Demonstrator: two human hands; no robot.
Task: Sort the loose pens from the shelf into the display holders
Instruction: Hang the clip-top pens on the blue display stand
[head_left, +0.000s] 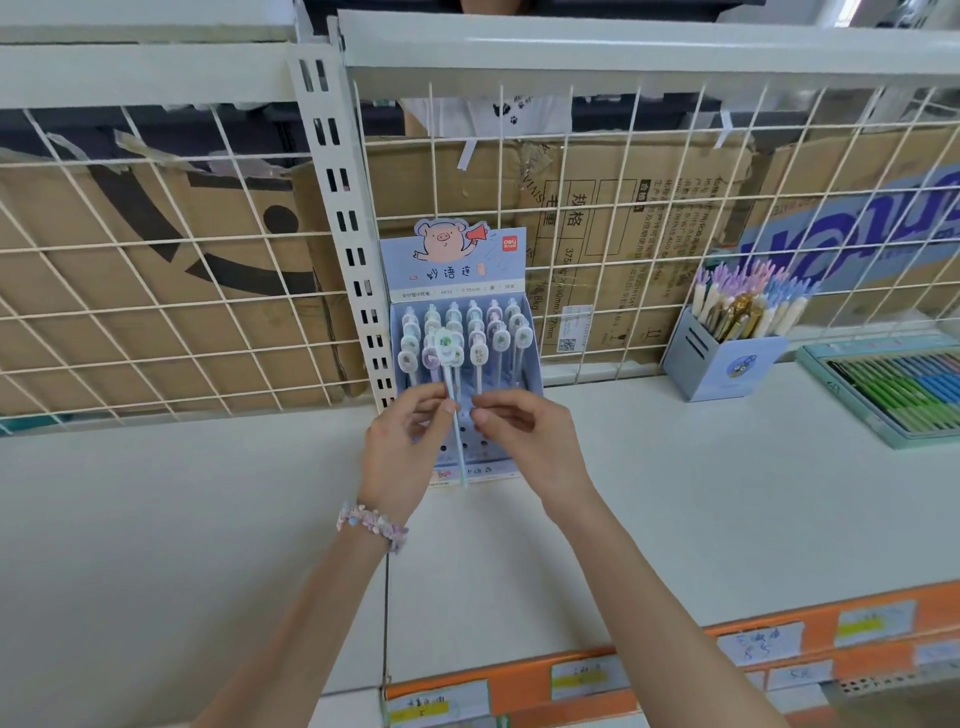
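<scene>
Left hand (402, 444) has its grip clamped on one pen (453, 400), thumb and fingers pinched round the barrel about midway. Pen stands near upright, round charm top up, tip pointing down over the front of the pig display holder (457, 291). Right hand (524, 434) sits just beside the pen's right side, fingers curled with thumb and forefinger drawn together; cannot tell whether they touch the barrel or pinch anything. Display holder stands on the white shelf (675, 493) against the wire grid back (156, 291); its rear rows are filled with matching charm-topped pens, front holes show open. A beaded bracelet (371, 522) is on the left wrist. To the right on the shelf: a blue pen cup (727, 364) full of pens, and a flat tray of coloured pens (893, 389) at the frame edge.
</scene>
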